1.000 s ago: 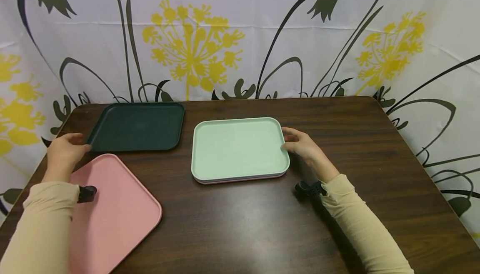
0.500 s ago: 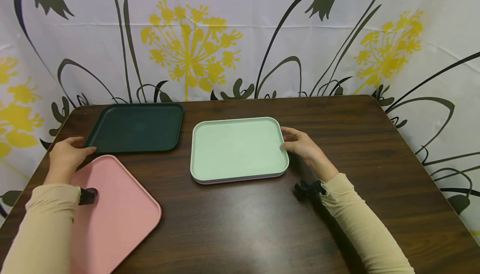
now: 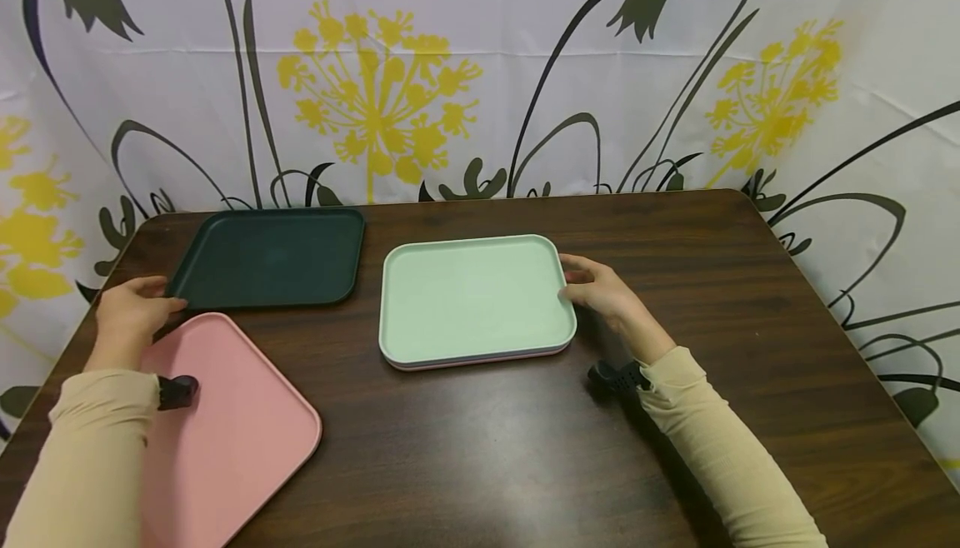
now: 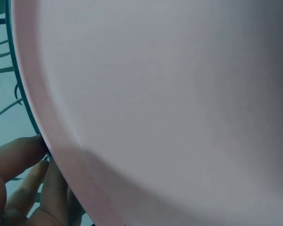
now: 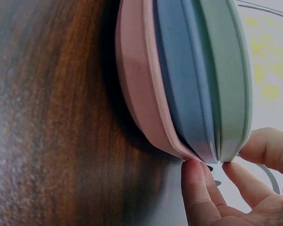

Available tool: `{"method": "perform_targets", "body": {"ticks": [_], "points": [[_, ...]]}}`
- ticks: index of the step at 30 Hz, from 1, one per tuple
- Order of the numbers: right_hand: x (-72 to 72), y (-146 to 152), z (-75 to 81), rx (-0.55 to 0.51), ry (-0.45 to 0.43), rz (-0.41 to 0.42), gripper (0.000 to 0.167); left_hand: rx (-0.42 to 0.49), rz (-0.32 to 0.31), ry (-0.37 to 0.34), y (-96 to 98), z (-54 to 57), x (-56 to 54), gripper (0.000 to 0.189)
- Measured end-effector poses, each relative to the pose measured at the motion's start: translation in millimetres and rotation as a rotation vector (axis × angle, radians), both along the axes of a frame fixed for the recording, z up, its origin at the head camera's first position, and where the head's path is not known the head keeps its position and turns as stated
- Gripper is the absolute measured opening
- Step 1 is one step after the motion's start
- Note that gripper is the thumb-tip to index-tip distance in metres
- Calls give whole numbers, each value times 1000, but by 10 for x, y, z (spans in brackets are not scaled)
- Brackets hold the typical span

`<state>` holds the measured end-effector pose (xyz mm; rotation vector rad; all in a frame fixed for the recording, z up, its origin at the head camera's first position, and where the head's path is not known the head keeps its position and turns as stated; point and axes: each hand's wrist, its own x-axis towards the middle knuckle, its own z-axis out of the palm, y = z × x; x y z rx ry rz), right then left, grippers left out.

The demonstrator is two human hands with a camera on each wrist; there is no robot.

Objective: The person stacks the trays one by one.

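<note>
A stack of small trays sits mid-table, with a light green tray on top. In the right wrist view a blue tray and a pink tray lie beneath the light green one. My right hand grips the stack's right end, thumb at the green rim and fingertips along the lower edges. On the left, my left hand pinches the near left corner of a dark green tray. A larger pink tray lies angled under my left forearm and fills most of the left wrist view.
The brown wooden table carries all the trays. Behind it hangs a white curtain printed with yellow flowers and dark stems. A black strap circles the right wrist, another strap the left.
My left hand has come slightly nearer me at the dark green tray's corner. The right hand stays at the stack, and the trays show no clear movement.
</note>
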<state>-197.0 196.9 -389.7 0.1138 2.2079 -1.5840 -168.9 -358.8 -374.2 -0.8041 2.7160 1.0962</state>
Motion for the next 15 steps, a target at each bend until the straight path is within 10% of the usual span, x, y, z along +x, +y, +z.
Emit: {"method": "perform_targets", "body": {"ticks": [7,15], "points": [[-9,-17,-28,-5,-3,-6,66,149,134,-27,-6,18,7,65],[-10,-11,-45,-5,0,-2,66,202,129,-20,-69,1,5,68]]}}
